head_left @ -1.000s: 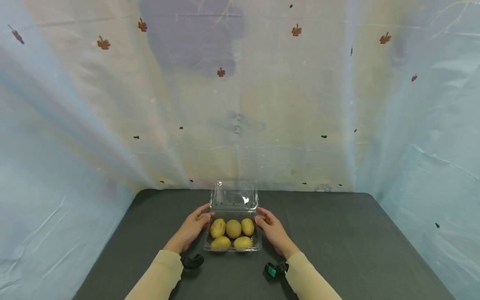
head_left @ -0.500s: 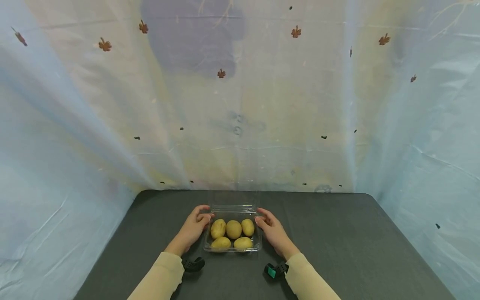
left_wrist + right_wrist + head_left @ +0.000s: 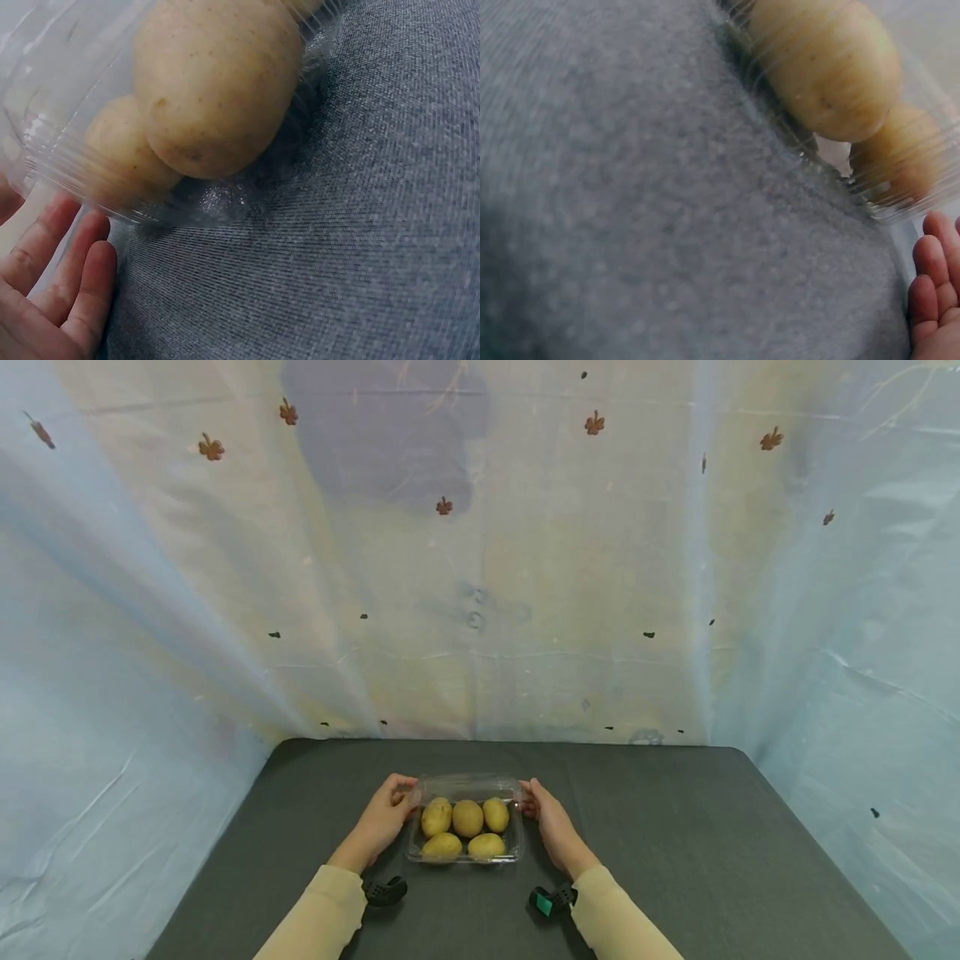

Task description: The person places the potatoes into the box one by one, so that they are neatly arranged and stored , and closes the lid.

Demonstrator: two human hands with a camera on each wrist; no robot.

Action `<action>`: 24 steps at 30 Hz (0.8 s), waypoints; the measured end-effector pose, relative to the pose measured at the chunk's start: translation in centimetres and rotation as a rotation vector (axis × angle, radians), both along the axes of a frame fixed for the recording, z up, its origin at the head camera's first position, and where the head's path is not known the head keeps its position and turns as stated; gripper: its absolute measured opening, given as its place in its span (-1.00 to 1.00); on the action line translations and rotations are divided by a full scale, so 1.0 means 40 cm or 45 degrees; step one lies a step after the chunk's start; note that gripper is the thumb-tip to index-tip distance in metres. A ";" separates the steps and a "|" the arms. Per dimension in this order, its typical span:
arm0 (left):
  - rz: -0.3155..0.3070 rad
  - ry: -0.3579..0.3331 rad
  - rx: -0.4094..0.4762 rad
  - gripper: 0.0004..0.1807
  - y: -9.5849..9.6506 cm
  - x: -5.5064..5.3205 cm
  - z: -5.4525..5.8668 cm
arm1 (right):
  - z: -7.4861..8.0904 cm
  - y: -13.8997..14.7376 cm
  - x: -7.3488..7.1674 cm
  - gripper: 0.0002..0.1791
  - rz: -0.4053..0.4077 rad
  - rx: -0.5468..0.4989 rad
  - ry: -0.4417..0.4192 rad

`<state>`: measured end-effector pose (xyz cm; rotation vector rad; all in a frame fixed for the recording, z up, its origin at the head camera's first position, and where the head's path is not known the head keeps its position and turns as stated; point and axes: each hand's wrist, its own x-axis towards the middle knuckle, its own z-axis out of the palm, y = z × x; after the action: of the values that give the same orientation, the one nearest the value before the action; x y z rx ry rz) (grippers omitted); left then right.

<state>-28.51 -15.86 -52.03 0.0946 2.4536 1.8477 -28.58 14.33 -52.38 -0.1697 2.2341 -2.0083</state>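
Note:
A clear plastic clamshell container lies on the grey table with several yellow potatoes inside. Its see-through lid is down over the potatoes in the head view. At the container's back left corner is my left hand, fingers touching its side. My right hand is at the opposite side, fingertips right at the edge. In the left wrist view, lightly bent fingers reach under the ribbed plastic. The right wrist view shows fingers below the container's corner. Both thumbs are mostly hidden.
The dark grey table extends on both sides of the container. A pale plastic curtain with leaf prints hangs behind and along the sides. Each wrist wears a black strap beneath a cream sleeve.
The lid stood raised behind the potatoes and has swung forward and down over the container. My right fingers have shifted slightly outward; the potatoes have stayed in place.

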 end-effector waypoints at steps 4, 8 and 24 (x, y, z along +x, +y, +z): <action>-0.003 0.007 0.003 -0.64 0.000 -0.001 -0.004 | 0.012 -0.004 0.000 -0.10 -0.011 0.030 -0.037; -0.010 0.013 0.013 -0.62 -0.002 0.000 -0.006 | 0.019 -0.008 0.001 -0.22 -0.013 0.067 -0.026; -0.121 -0.138 0.182 -0.20 -0.018 0.073 0.031 | 0.016 -0.003 0.011 -0.38 0.034 0.090 0.030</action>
<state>-25.60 -16.59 -50.79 0.1132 2.2060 1.9317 -28.15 14.23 -51.73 -0.2150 2.3004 -1.9208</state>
